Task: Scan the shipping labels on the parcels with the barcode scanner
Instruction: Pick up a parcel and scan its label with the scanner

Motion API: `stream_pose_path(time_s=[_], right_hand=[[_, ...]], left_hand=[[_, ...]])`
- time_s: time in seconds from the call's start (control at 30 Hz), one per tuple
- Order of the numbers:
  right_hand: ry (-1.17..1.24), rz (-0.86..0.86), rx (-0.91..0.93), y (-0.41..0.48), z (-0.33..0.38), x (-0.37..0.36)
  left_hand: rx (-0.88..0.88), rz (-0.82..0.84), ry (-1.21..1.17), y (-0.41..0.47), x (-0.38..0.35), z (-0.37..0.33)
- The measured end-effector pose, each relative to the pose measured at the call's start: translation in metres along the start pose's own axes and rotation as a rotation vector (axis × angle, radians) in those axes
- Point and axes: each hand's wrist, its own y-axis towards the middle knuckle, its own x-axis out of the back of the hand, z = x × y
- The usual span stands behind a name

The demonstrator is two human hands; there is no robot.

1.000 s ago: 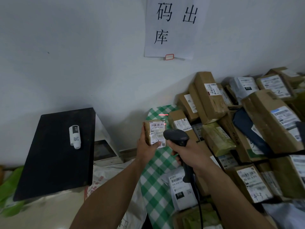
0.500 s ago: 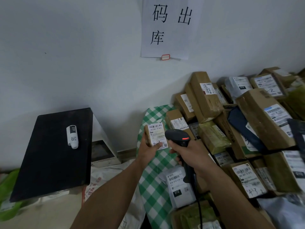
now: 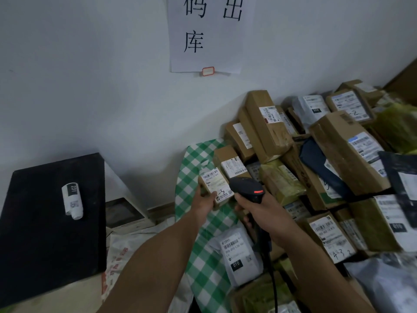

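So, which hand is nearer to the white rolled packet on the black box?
Left. The left hand, holding a small parcel, is right of the white rolled packet; the right hand, gripping the scanner, is farther right.

Paper sign [image 3: 212, 35] on wall [image 3: 90, 86]; white label roll [image 3: 72, 201] atop black slab [image 3: 52, 240]

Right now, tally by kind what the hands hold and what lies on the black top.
small parcel: 1, in the left hand
barcode scanner: 1, in the right hand
white rolled packet: 1, on the black top
Total: 3
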Motion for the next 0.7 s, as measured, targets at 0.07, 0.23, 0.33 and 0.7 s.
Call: stream_pose_path(time_s=[0.07,0.23,0.33,0.7], right_hand=[[0.012,-0.018,-0.015,0.001,-0.003,0.001],[0.031,-0.027,-0.031,-0.003,-0.007,0.0],[0.04,-0.02,-0.017,-0.011,-0.005,-0.002],[0.175,0.09,0.053,-0.096,-0.001,-0.001]], left_hand=[[-0.003,0.044,-0.01,0.001,0.0,-0.001],[-0.073,0.079,0.036,-0.012,0.012,0.001],[-0.17,0.048,0.057,-0.034,0.018,-0.006],[-0.638,0.148,0.24,-0.186,0.031,-0.033]])
